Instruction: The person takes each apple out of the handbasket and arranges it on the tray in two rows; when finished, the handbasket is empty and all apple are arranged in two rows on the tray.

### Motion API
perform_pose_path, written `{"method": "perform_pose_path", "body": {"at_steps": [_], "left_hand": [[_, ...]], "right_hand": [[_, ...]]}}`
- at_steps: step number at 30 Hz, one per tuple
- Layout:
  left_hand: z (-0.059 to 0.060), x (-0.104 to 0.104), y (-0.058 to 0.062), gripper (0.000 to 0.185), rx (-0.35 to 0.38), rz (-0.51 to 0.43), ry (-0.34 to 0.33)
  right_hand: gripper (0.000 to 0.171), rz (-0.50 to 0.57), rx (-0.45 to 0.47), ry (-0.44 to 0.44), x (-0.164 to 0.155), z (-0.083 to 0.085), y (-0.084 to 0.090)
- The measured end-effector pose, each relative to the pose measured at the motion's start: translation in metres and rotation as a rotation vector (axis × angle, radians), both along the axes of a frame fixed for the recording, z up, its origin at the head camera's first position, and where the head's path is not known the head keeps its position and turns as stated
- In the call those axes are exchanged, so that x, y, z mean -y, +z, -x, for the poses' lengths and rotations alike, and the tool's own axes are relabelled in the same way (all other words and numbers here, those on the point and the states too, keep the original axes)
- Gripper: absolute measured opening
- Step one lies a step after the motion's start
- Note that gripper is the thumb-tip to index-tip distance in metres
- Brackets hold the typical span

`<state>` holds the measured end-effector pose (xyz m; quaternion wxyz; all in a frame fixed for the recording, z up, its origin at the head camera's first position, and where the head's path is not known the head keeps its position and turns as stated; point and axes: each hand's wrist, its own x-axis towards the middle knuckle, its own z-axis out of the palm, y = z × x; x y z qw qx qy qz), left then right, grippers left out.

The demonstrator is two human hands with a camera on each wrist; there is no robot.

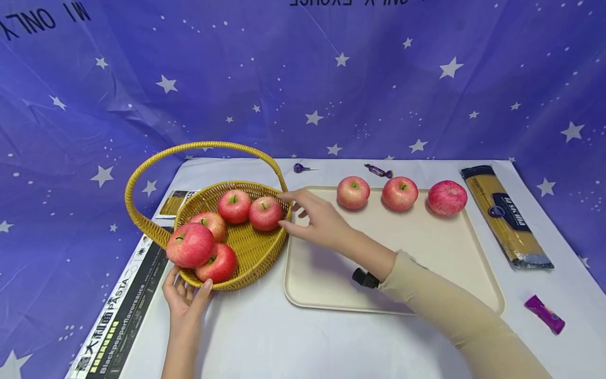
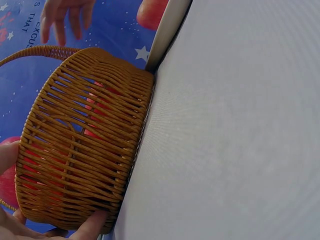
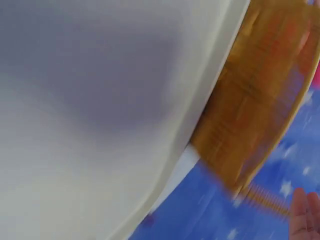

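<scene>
A wicker basket (image 1: 258, 258) with a tall arched handle (image 1: 208, 145) holds several red apples (image 1: 234, 206), one of them stacked over others at the near left. My left hand (image 1: 184, 300) grips the basket's near-left side, thumb at the rim; fingers (image 2: 92, 225) show against the woven wall in the left wrist view. At the right rim, my right hand (image 1: 319, 218) hovers with thumb and fingers spread, fingertips close to an apple (image 1: 266, 213) inside. Nothing shows between those fingers. The right wrist view is blurred, with part of the right hand (image 3: 304, 215) at its corner.
Right of the basket lies a beige tray (image 1: 326, 300), with three apples (image 1: 400, 193) along its far side. A pasta packet (image 1: 506, 216), a purple-wrapped candy (image 1: 544, 314), a lollipop (image 1: 299, 168) and another wrapped candy (image 1: 377, 170) lie around it. Flat printed boxes (image 1: 128, 305) line the left edge.
</scene>
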<state>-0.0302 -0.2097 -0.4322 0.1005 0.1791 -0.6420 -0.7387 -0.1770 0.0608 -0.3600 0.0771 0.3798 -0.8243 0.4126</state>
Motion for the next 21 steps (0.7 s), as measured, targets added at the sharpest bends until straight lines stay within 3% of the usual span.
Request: {"method": "perform_pose_path", "body": {"at_steps": [7,10,17,21], "left_hand": [[0.000,0.000,0.000,0.081,-0.004,-0.009,-0.002],[-0.001,-0.001,0.000,0.079,-0.013,-0.010,-0.006],[-0.002,-0.002,0.000,0.078,-0.022,-0.008,-0.010],[-0.001,-0.001,0.000,0.078,-0.021,-0.012,-0.009]], "right_hand": [[0.079,-0.206,0.112,0.134,0.076,-0.014,0.000],[0.085,-0.226,0.149,0.163,0.107,-0.015,0.001],[0.097,-0.264,0.242,0.131,0.158,-0.017,-0.001],[0.094,-0.293,0.232,0.094,0.171,-0.018,-0.004]]}}
